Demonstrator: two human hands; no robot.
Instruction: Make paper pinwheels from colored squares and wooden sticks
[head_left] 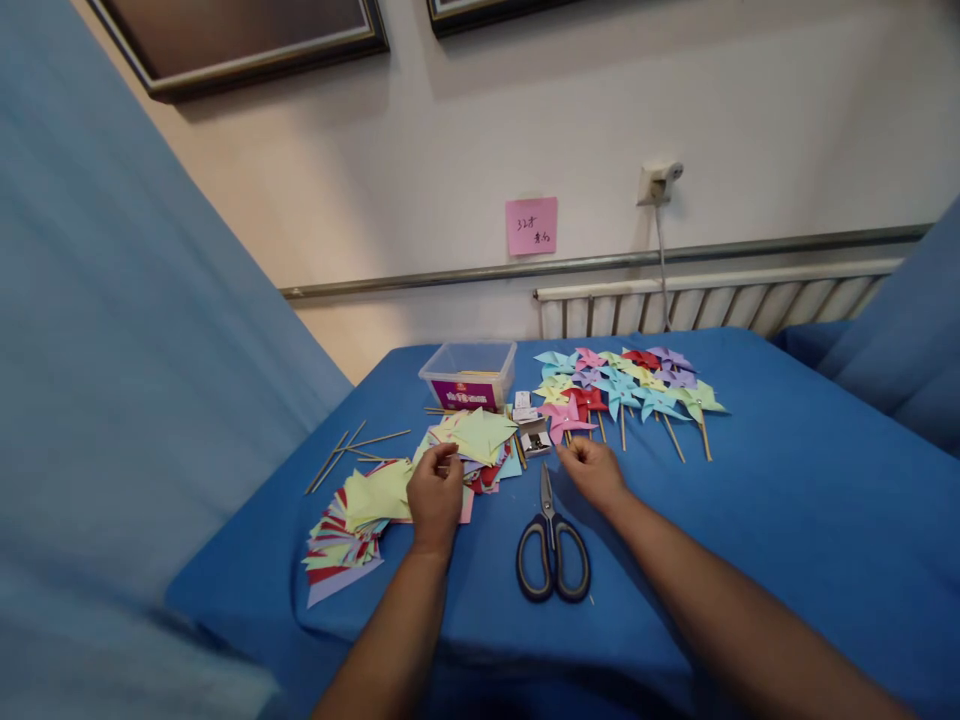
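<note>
My left hand (436,492) is over the pile of cut coloured paper sheets (480,436), its fingers loosely bent and apart, with nothing visible in them. To the right, my right hand (592,474) has its fingertips pinched together beside a small open box of metal pins (535,440). Whatever is between those fingertips is too small to make out. Scissors (553,555) with dark handles lie between my forearms, blades pointing away. A fanned stack of coloured paper pieces (345,535) spreads to the left of my left hand.
Finished paper pinwheels (619,385) on sticks lie in rows at the back right. Behind the paper stands a clear plastic box (471,372) with sticks inside. Loose thin sticks (341,455) lie at the left on the blue tablecloth (787,500). Blue curtains (150,350) hang at the left.
</note>
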